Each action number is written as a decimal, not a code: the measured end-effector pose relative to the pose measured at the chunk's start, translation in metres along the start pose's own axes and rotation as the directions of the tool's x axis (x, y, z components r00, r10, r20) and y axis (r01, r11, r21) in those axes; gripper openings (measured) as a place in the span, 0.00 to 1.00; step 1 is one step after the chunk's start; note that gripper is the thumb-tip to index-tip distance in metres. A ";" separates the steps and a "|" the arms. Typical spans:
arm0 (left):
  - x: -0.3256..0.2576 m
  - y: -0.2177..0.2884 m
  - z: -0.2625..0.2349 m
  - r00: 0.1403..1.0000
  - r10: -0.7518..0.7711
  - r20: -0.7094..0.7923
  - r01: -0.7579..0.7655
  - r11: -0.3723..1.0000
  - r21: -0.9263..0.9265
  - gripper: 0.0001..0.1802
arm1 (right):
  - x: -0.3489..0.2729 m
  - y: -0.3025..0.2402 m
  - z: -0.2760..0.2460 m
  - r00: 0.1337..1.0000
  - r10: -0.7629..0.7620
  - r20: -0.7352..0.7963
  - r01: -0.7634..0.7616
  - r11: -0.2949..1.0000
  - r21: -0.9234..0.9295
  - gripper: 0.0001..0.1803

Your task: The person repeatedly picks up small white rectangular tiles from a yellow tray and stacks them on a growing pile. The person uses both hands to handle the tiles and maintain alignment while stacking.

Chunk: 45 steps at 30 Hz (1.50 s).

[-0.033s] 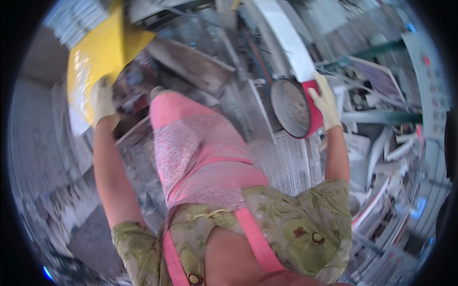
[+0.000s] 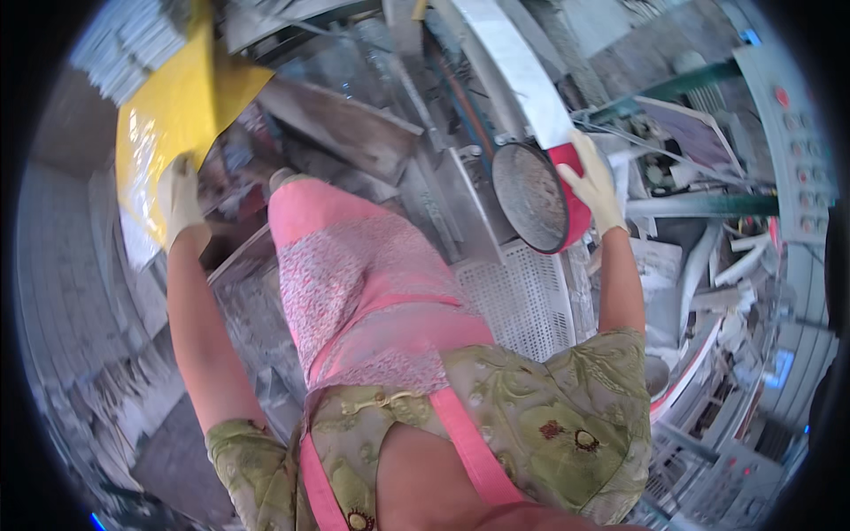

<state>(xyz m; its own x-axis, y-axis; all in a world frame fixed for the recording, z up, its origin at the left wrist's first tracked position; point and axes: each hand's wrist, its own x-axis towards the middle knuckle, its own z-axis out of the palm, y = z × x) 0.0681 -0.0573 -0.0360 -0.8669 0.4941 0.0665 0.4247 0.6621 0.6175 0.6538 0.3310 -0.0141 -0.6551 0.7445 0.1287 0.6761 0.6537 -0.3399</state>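
My left hand [image 2: 180, 202], in a pale glove, grips the lower edge of a large yellow plastic sack [image 2: 173, 115] held up at the upper left. My right hand [image 2: 591, 184], also gloved, holds the rim of a round red sieve [image 2: 540, 196] tilted on its side, its grey mesh bottom facing me. The sieve hangs just above a white perforated metal plate [image 2: 518, 296]. My pink apron [image 2: 354, 274] fills the middle of the view between both arms.
A long white conveyor chute [image 2: 513, 62] runs up behind the sieve. A grey control panel with red buttons [image 2: 792, 142] stands at the right. Stacked white trays [image 2: 124, 44] are at the top left, with dusty machine frames and white pipes [image 2: 735, 257] around.
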 end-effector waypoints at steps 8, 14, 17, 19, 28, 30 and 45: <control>-0.012 -0.007 -0.008 0.990 0.105 -0.097 -0.109 0.993 -0.039 0.16 | 0.037 -0.047 0.035 0.996 0.042 -0.075 -0.070 0.904 -0.422 0.46; 0.011 -0.023 -0.002 0.971 0.217 -0.096 -0.185 0.947 0.261 0.16 | 0.038 -0.046 0.022 0.987 0.155 -0.041 -0.159 0.970 -0.182 0.37; 0.010 -0.026 -0.002 0.983 0.156 -0.094 -0.132 0.967 0.219 0.15 | 0.044 -0.042 0.016 0.999 0.004 -0.052 -0.026 0.897 -0.441 0.34; 0.003 -0.020 -0.005 0.981 0.161 -0.103 -0.127 0.951 0.281 0.17 | 0.058 -0.044 0.020 0.994 -0.086 -0.062 0.036 0.828 -0.559 0.36; -0.015 0.009 -0.015 0.985 0.144 -0.096 -0.118 0.965 0.236 0.17 | 0.107 -0.070 0.035 0.997 0.029 0.069 0.025 0.741 -0.671 0.47; -0.016 0.007 -0.015 0.980 0.157 -0.119 -0.131 0.970 0.206 0.16 | 0.117 -0.075 0.039 0.997 0.057 0.057 -0.001 0.718 -0.696 0.47; -0.015 -0.003 -0.005 0.951 0.202 -0.232 -0.153 0.965 0.215 0.14 | 0.193 -0.100 -0.024 0.966 0.241 -0.090 -0.257 0.894 -0.368 0.26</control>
<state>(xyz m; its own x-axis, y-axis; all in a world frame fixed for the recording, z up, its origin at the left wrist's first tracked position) 0.0786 -0.0695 -0.0345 -0.7995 0.4731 0.3702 0.5981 0.6845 0.4168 0.4678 0.4130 0.0674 -0.4402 0.8890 0.1260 0.8965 0.4431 0.0057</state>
